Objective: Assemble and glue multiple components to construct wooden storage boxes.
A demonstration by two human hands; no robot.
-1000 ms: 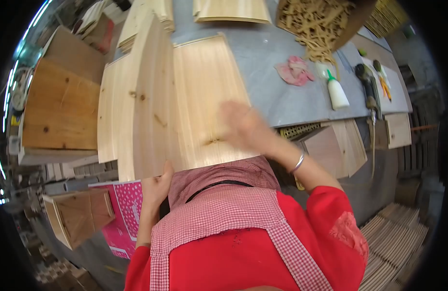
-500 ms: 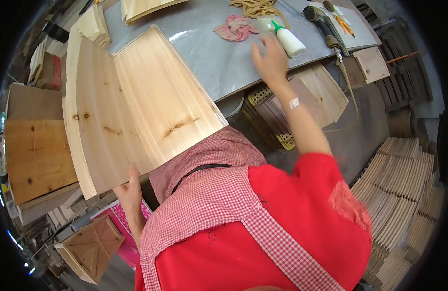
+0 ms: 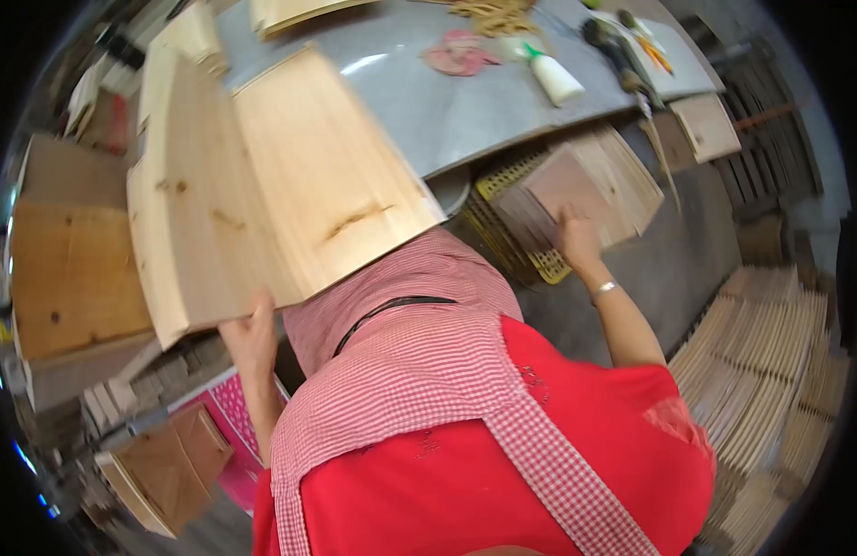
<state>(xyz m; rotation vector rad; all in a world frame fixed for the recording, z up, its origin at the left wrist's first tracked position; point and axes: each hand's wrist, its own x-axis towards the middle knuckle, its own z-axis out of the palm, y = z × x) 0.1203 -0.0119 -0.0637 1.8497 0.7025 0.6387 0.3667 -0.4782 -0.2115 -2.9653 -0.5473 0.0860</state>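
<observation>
Head view.

Left hand (image 3: 250, 335): yours, closed on the near edge of the box, thumb on the inner face, other fingers mostly hidden beneath.

Box (image 3: 336, 176): pale wood, two boards meeting at an angle, the left one raised, the right one showing a dark knot near you. Set at the left of the table (image 3: 419, 107), its near end projecting over your lap.

Right hand (image 3: 579, 239): yours, fingers at the near edge of the panel (image 3: 569, 185); you cannot tell from this blurred view whether they grip it. Bracelet (image 3: 604, 288) on that wrist.

Panel: thin, brownish, tilted, foremost beside other boards at the yellow basket (image 3: 551, 267), below the table's edge.

On the grey table: pink rag (image 3: 461, 54); white bottle (image 3: 556, 80), green-tipped, just beside the rag; tan strips (image 3: 495, 16); dark power tool (image 3: 618, 56), right of the bottle.

On you: checked apron (image 3: 400, 361).
</observation>
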